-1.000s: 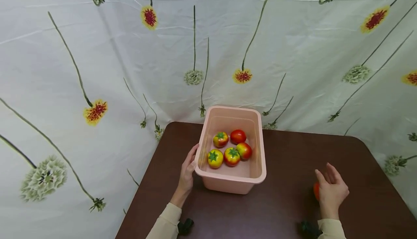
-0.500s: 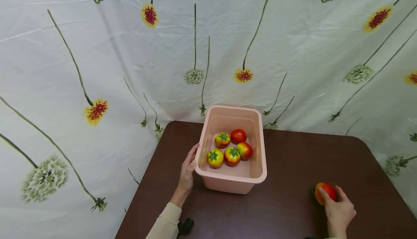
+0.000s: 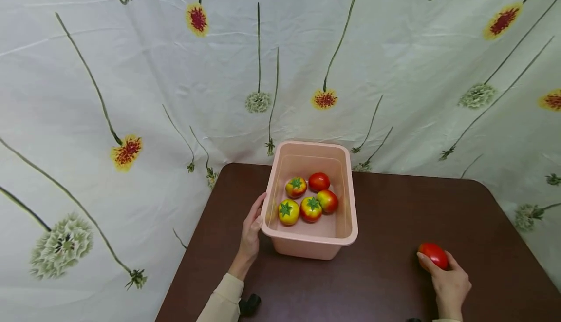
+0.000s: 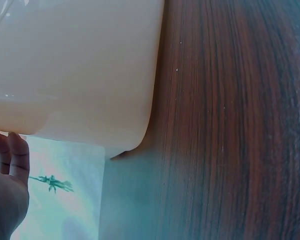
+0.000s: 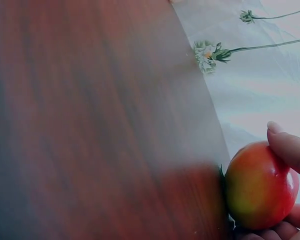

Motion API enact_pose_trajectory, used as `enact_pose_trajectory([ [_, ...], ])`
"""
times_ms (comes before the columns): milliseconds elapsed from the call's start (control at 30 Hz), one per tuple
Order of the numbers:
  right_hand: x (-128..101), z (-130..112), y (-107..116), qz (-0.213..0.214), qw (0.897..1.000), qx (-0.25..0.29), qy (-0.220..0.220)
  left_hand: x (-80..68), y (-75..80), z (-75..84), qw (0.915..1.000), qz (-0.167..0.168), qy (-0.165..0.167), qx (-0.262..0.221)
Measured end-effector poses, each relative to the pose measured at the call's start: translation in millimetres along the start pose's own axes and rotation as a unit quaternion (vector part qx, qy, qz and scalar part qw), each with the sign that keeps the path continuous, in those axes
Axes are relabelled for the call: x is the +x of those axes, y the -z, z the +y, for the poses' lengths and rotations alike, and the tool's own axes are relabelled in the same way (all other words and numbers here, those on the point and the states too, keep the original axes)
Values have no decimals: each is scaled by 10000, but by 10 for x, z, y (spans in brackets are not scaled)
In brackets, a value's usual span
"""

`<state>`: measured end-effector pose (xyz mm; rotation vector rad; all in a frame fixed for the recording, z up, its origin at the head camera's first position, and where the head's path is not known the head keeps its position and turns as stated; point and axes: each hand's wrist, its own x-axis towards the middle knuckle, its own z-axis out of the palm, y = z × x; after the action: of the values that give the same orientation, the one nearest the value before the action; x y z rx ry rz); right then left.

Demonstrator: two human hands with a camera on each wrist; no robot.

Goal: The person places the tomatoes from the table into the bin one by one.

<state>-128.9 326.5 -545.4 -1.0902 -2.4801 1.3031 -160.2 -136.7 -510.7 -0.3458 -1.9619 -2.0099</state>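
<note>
A red tomato [image 3: 434, 255] with a yellow-green patch lies on its side at the right of the table. My right hand [image 3: 452, 283] grips it, thumb on one side and fingers curled round the other, as the right wrist view also shows. Its green stem end [image 5: 221, 175] faces the tabletop there. Left of the middle stands a pink plastic bin [image 3: 307, 250]. My left hand [image 3: 251, 234] holds the bin by its left rim near the front corner. Inside the bin are several red and yellow tomatoes [image 3: 311, 209], most with green leafy tops.
The dark brown wooden table [image 3: 381, 215] has rounded far corners. Behind it hangs a white cloth [image 3: 210, 78] printed with flowers, close to the bin's far side. A small black object [image 3: 250, 305] shows beside the left sleeve [image 3: 225, 295].
My right hand has come down from above the tomato and taken hold of it. The tomato has turned, showing more red in the head view. My left hand and the bin keep their place.
</note>
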Motion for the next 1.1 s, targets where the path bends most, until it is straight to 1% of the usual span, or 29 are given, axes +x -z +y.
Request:
enact_pose_trajectory([
  [100,-1,2,-7,-30,10000,54,26,-7,7,-6,10000,37,37,33],
  [233,12,-4,-8,-189,9996,204,-110,-19,15,-28,9999,41,62,68],
  [333,51,-60,-16,-400,9973,571,-240,-24,21,-42,10000,33,34,63],
  [400,89,-130,-20,-571,9938,906,-299,-29,21,-47,10000,37,27,37],
  [500,151,-274,-42,-773,9864,1416,-304,-37,15,-47,10000,37,28,5],
  [600,198,-440,-70,-1002,9782,1810,-182,-38,9,-48,10000,51,19,12],
  [667,216,-559,-91,-1114,9741,1966,-48,-35,7,-50,10000,74,8,11],
  [833,212,-844,-126,-1292,9700,2050,203,-26,-2,-40,10000,-6,3,-51],
  [933,218,-1022,-172,-1381,9658,2173,318,-25,0,-33,10000,-27,51,-7],
  [1100,331,-1328,-299,-1547,9569,2404,505,-12,-1,-32,9999,35,95,82],
])
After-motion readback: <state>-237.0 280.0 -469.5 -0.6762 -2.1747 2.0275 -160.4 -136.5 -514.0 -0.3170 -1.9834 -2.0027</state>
